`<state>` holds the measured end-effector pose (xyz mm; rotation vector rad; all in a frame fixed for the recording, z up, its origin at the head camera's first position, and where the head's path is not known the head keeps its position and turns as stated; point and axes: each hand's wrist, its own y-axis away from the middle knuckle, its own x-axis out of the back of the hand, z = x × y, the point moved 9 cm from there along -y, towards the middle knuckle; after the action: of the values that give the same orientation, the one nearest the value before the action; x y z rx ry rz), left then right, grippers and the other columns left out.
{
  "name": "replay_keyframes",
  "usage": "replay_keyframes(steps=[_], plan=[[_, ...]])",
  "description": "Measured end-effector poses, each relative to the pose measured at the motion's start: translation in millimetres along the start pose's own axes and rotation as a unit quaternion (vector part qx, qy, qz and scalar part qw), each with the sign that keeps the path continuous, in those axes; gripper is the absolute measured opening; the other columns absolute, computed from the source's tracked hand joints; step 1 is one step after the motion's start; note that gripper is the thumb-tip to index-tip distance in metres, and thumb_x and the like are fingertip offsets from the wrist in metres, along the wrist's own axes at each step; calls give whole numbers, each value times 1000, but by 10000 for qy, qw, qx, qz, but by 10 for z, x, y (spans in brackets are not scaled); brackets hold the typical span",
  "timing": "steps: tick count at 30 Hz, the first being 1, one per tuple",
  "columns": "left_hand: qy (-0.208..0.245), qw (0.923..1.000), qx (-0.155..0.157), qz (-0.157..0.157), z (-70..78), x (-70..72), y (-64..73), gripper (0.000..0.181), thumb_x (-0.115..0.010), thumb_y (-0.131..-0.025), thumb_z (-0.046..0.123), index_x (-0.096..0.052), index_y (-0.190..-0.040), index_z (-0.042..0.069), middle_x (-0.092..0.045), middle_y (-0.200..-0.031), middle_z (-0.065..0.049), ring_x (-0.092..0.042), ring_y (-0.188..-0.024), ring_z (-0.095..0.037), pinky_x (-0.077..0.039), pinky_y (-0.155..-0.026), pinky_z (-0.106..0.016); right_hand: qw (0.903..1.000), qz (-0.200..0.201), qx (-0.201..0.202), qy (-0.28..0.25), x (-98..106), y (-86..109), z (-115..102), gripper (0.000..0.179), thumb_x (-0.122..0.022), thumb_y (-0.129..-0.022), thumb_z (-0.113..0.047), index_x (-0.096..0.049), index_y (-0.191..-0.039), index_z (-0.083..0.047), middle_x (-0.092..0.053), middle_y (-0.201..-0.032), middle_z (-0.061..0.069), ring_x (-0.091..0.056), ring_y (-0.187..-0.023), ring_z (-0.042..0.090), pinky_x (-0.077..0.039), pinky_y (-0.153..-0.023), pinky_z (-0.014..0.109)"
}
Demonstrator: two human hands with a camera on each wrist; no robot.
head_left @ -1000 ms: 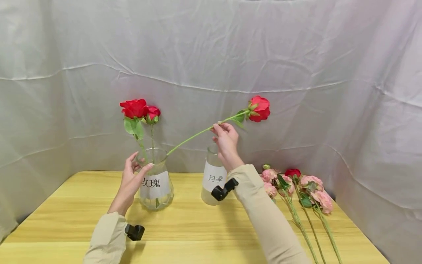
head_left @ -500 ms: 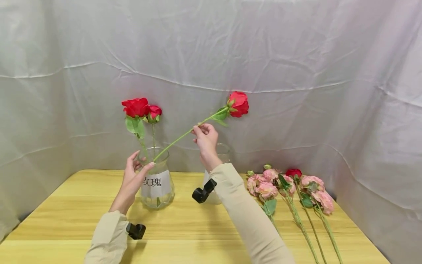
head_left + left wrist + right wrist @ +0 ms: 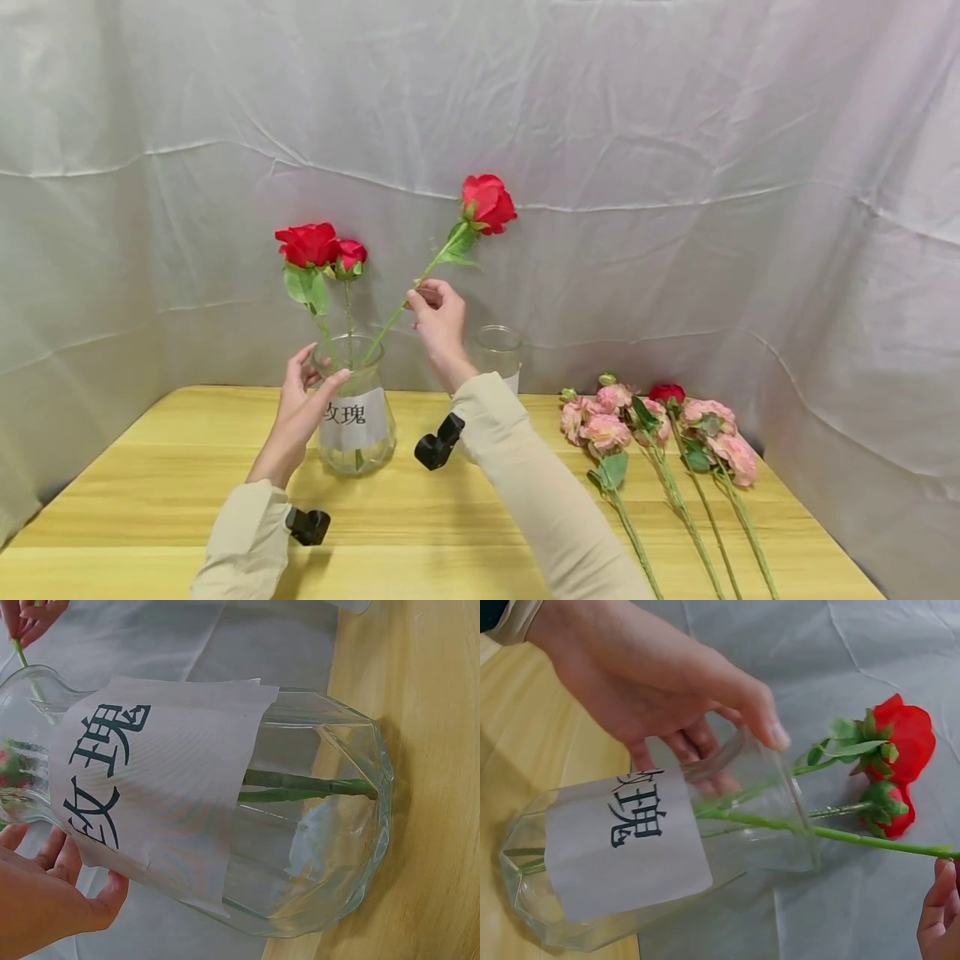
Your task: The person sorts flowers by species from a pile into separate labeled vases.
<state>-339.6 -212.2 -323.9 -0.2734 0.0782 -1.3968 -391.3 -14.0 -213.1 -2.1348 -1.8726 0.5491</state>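
My left hand [image 3: 294,412] holds the neck of a clear glass vase [image 3: 378,446], thumb in front and fingers around the far side. The vase carries a white paper label [image 3: 172,780] with black characters. Two red roses [image 3: 306,244] stand in it, their stems reaching down inside. Between thumb and fingertips, my right hand [image 3: 441,329] pinches the green stem of another red rose [image 3: 487,204], tilted with its bloom up to the right. The lower stem [image 3: 772,823] of this rose passes through the vase mouth into the neck.
Behind my right forearm stands a second glass vase [image 3: 498,339], partly hidden. Several pink flowers [image 3: 606,432] and one red bloom [image 3: 667,393] lie on the right of the wooden table [image 3: 135,500]. Grey cloth [image 3: 420,100] hangs behind and at both sides.
My right hand has moved left, swinging the rose more upright and bringing its stem further into the vase. My left hand keeps its hold on the neck.
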Motion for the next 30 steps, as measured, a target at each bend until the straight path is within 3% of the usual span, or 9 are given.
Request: replay_keyframes(steps=[10,18,22,26,30], plan=[[9,10000,-61,63,23,20,27,80,-58,-97,22,-4,-155,11,-31,-146,-21,-25,-135,-31,-23,-111,-48,9940,-529,276,914,-290,82,-21,14,-65,-89,0,-66,-102,5,-71,-94,15,-68,-79,22,-48,-65,17],[62,9999,-40,117,25,-11,27,79,-58,-96,23,-6,-155,11,-32,-144,-20,-28,-133,-31,-25,-109,-45,9711,-1174,436,2032,-542,178,46,13,-65,-92,-10,-70,-102,-3,-70,-92,6,-63,-82,14,-49,-72,19],[46,9999,-50,136,25,-30,30,79,-59,-96,22,-7,-155,10,-33,-144,-20,-29,-132,-31,-26,-108,-44,9738,-1284,105,1872,-587,224,123,12,-67,-90,-9,-70,-100,-3,-70,-89,5,-64,-78,13,-49,-70,19],[37,9999,-52,107,27,-42,30,79,-58,-96,23,-7,-155,10,-33,-144,-21,-29,-132,-32,-25,-109,-45,9862,-1165,-412,1104,-578,256,181,8,-69,-88,-5,-69,-95,-1,-69,-84,5,-63,-70,11,-50,-62,23],[60,9999,-52,97,24,-36,35,79,-58,-96,23,-6,-155,10,-32,-144,-21,-28,-133,-32,-25,-109,-46,9916,-1024,-604,501,-561,275,204,4,-69,-87,0,-67,-90,1,-66,-79,4,-59,-66,9,-53,-58,29]])
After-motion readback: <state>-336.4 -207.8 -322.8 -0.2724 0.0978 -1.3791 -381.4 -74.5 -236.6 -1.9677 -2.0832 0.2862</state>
